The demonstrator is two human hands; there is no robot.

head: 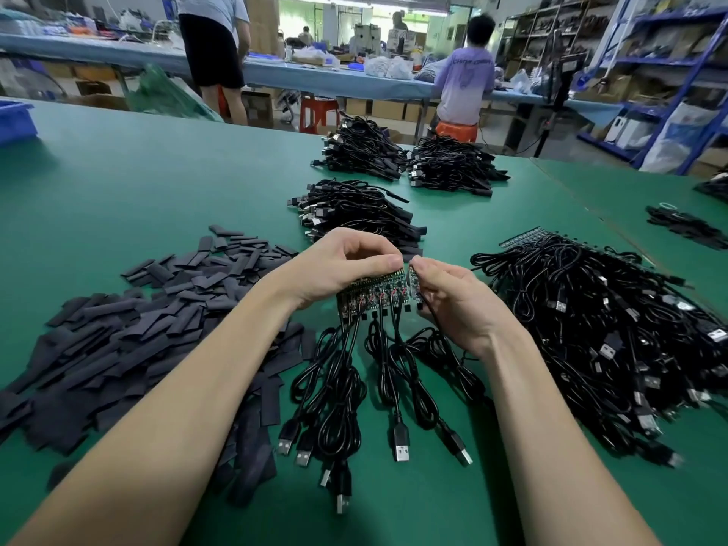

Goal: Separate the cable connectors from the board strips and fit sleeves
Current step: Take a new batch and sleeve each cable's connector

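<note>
Head view: left hand [338,266] curled over the top of a green board strip [372,295], thumb and fingers pinching its upper edge, strip held upright above the green table [157,183] at centre frame. Right hand [459,305] just beside, fingers and thumb pinched on the end board piece [414,287] at the strip's right edge; a thin gap visible between that piece and the rest of the strip near the top, lower part too small to tell whether joined. Black USB cables [378,388] hanging from the strip's lower edge, looped down onto the table between the two forearms, plugs lying nearest the camera.

Left of the arms, a wide heap of flat black sleeves [130,333] spread on the table, partly under the left forearm. Right of the arms, a large tangled pile of cabled strips [598,329], one strip edge showing at its far side. Beyond the hands, three bundles of finished black cables [354,210], the nearest just behind the fingers. Blue bin [15,120] at the far left table edge. In the background, two people [465,84] at a long blue bench, one standing and one seated on an orange stool, backs turned, and shelving at right.
</note>
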